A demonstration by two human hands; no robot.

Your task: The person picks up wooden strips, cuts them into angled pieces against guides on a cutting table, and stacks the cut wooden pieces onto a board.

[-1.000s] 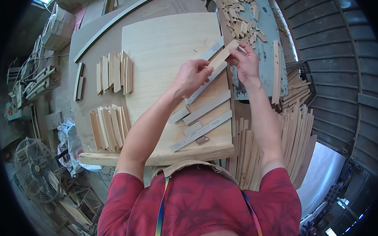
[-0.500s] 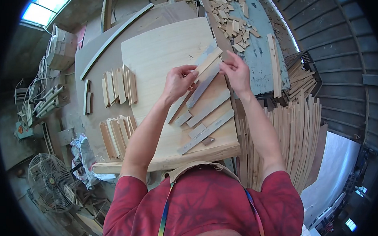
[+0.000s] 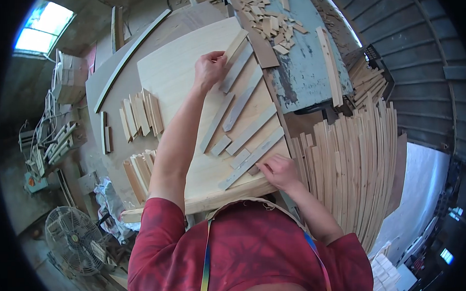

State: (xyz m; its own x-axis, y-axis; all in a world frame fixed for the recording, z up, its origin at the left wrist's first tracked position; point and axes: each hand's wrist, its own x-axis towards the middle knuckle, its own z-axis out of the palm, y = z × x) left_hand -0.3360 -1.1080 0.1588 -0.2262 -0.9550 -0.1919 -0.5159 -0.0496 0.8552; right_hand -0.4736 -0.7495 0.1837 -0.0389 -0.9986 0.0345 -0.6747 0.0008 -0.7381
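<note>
At the upper part of the pale wooden panel [image 3: 181, 60], my left hand [image 3: 210, 72] is closed on the lower end of a light wooden strip [image 3: 237, 46]. That strip lies slanted along the panel's edge, beside a grey strip [image 3: 237, 68]. Down at the near right corner, my right hand [image 3: 280, 172] has curled fingers at a small brown block [image 3: 253, 170], seemingly pinching it; the fingertips partly hide it. Several more grey strips [image 3: 252, 129] lie slanted between my hands, with a short grey piece [image 3: 221, 145] among them.
Bundles of short wooden pieces [image 3: 140, 115] stand left of the panel. A blue-topped table [image 3: 312, 55] with scattered offcuts [image 3: 267, 21] is at the upper right. Long upright strips [image 3: 352, 167] are stacked close to my right arm. A fan [image 3: 74, 238] stands at lower left.
My left hand has moved up the panel with the light strip, now at the panel's upper edge. My right hand has left that strip and come down to the small brown block.
</note>
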